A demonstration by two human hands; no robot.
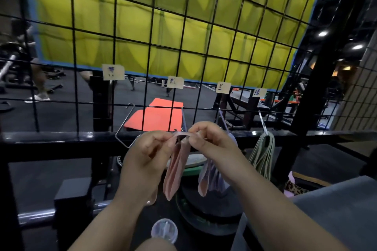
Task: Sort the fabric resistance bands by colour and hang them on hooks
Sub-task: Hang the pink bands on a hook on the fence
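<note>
Both my hands hold up a pink band (175,171) in front of a black wire grid (155,26). My left hand (146,155) pinches its top edge on the left, and my right hand (206,138) pinches it on the right. The band's loop hangs down between them, at the tip of the second hook (184,122). Purple bands (214,177) hang behind my right wrist from the third hook. Green bands (263,153) hang on the fourth hook (262,122). The first hook (124,126) at the left is bare. Paper labels (113,71) sit on the grid above each hook.
A grey padded surface (330,210) lies at the lower right, with a leopard-print item (295,188) beside it. A clear cup lid (164,230) sits below my arms. Black weight plates (204,210) lie under the bands. Beyond the grid are an orange mat (161,116) and a person's legs (40,79).
</note>
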